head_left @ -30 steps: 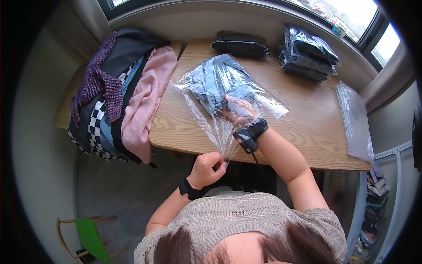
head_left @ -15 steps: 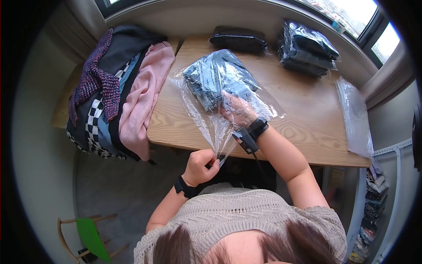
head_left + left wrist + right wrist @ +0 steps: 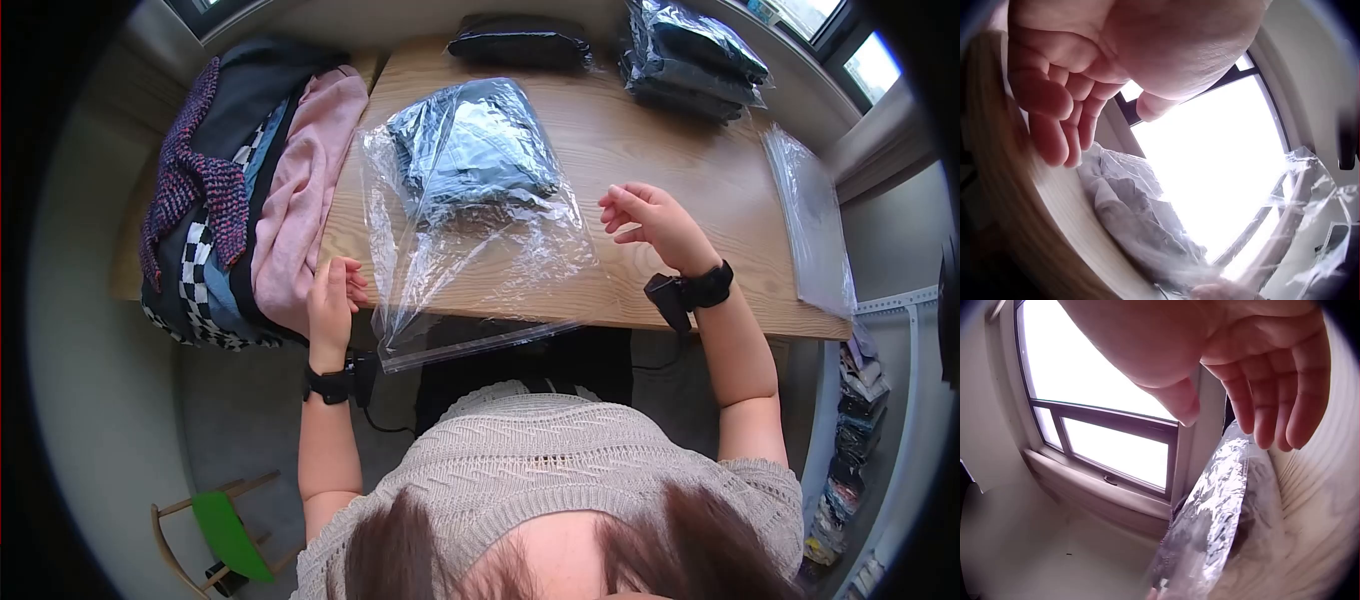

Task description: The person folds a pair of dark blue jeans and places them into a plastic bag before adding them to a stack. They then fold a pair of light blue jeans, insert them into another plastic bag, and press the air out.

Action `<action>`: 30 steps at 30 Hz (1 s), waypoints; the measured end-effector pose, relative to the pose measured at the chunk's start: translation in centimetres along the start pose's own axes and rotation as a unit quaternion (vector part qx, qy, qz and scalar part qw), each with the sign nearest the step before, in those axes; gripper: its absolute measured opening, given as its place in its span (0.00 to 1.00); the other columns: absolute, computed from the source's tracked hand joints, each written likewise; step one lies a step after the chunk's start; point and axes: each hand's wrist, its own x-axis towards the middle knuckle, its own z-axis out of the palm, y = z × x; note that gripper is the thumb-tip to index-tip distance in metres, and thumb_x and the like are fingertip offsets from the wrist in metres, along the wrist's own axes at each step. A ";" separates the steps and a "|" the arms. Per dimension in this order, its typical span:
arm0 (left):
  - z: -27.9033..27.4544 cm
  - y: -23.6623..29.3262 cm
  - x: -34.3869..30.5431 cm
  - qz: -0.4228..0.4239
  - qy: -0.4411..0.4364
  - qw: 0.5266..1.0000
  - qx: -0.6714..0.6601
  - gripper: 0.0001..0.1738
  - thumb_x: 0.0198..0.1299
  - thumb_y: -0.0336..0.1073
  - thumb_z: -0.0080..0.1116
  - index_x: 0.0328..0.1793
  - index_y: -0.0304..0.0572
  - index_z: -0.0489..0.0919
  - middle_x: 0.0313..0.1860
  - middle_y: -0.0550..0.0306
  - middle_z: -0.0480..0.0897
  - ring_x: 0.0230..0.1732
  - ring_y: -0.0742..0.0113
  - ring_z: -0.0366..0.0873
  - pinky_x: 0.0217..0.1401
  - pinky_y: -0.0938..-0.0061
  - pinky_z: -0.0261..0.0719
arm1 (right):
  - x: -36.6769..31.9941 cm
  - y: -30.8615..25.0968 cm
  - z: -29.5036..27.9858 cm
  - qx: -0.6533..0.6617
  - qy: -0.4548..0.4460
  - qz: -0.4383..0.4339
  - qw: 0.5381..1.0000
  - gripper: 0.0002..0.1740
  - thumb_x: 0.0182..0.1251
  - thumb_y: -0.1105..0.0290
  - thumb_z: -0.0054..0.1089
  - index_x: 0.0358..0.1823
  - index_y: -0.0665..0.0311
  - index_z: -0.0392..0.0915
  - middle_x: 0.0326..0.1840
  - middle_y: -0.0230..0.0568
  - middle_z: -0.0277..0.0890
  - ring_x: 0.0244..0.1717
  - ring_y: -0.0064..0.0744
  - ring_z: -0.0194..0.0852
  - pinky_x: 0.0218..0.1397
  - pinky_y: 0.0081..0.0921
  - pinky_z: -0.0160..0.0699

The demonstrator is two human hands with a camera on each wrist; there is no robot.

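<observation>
A folded blue-grey garment (image 3: 475,140) lies on the table inside a clear plastic bag (image 3: 500,265). The bag's mouth end spreads flat toward the person and hangs over the table's front edge. To the left of the bag, my left hand (image 3: 333,295) is apart from it, beside the pink cloth, with loosely bent fingers. My right hand (image 3: 655,228) hovers to the right of the bag, fingers slightly bent and holding nothing. In the right wrist view, the shiny side of the bag (image 3: 1210,512) shows below the relaxed fingers (image 3: 1307,406).
Draped clothes, including a pink cloth (image 3: 300,190) and a purple knit piece (image 3: 205,165), cover the left side. At the back are a dark bagged bundle (image 3: 520,45) and several stacked bagged garments (image 3: 690,65). Flat clear bags (image 3: 810,220) lie at the right edge.
Both hands have left the bag: the right came out and moved right, the left released the gathered mouth and moved left. The bag's open end now lies spread out.
</observation>
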 end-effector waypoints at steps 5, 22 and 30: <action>0.7 -0.5 3.2 -0.140 -0.111 0.984 0.014 0.21 0.71 0.49 0.48 0.33 0.39 0.76 0.23 0.64 0.74 0.20 0.81 0.70 0.24 0.86 0.67 | 3.6 1.0 2.6 -0.042 0.001 0.107 0.993 0.22 0.73 0.51 0.51 0.42 0.66 0.78 0.30 0.28 0.73 0.28 0.16 0.70 0.29 0.16 0.73; -1.3 1.2 -2.0 0.286 -0.060 0.900 0.322 0.14 0.57 0.27 0.59 0.50 0.42 0.81 0.46 0.55 0.81 0.46 0.63 0.78 0.48 0.73 0.76 | -3.6 3.8 -0.6 -0.327 0.066 -0.134 0.933 0.17 0.67 0.64 0.59 0.55 0.57 0.76 0.55 0.40 0.74 0.53 0.31 0.73 0.56 0.29 0.73; 0.3 1.4 -0.2 0.447 -0.251 0.794 0.325 0.22 0.48 0.31 0.68 0.53 0.43 0.82 0.58 0.54 0.80 0.62 0.55 0.74 0.62 0.62 0.74 | -2.1 2.9 1.2 -0.615 -0.074 -0.370 0.692 0.33 0.57 0.66 0.66 0.66 0.42 0.68 0.78 0.29 0.53 0.76 0.31 0.53 0.77 0.42 0.50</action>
